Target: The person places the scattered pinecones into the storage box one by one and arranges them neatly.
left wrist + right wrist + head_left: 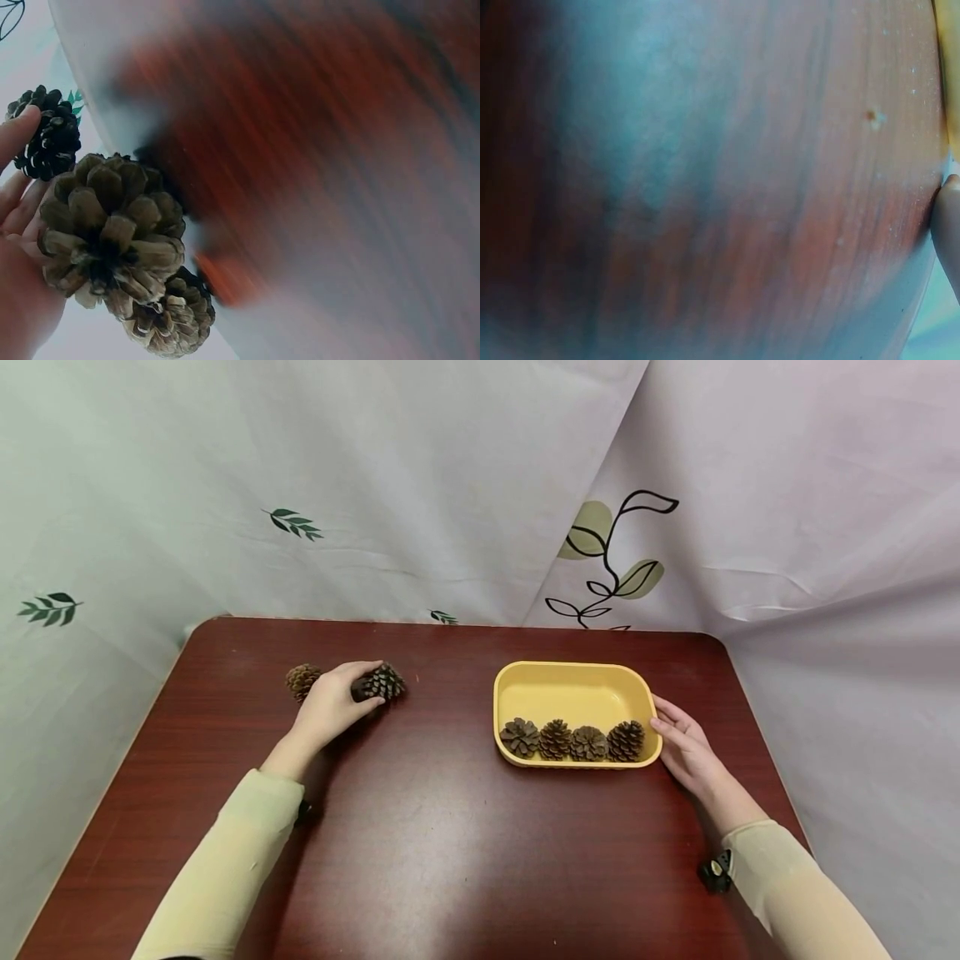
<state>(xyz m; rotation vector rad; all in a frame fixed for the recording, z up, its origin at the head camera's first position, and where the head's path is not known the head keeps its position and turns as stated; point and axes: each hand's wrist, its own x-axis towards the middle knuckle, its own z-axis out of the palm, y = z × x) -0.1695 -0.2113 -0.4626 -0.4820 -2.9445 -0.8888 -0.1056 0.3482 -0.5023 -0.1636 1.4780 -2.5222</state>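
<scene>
My left hand [333, 700] reaches over the back left of the table, thumb and fingers around a pine cone [385, 682]. In the left wrist view that dark pine cone [51, 139] sits between thumb and fingers. A larger-looking pine cone [112, 232] is near the palm, with another pine cone [176, 319] below it. At the head view's left, a brown pine cone [302, 680] shows partly behind the hand. My right hand [690, 752] holds the right end of a yellow tray [573, 670], its thumb over the rim.
Several pine cones [555, 740] stand in a row along the tray's near side. The dark red wooden table [450, 835] ends at a pale cloth backdrop [420, 485] with leaf prints. Dark wrist cameras [715, 871] sit by the sleeves.
</scene>
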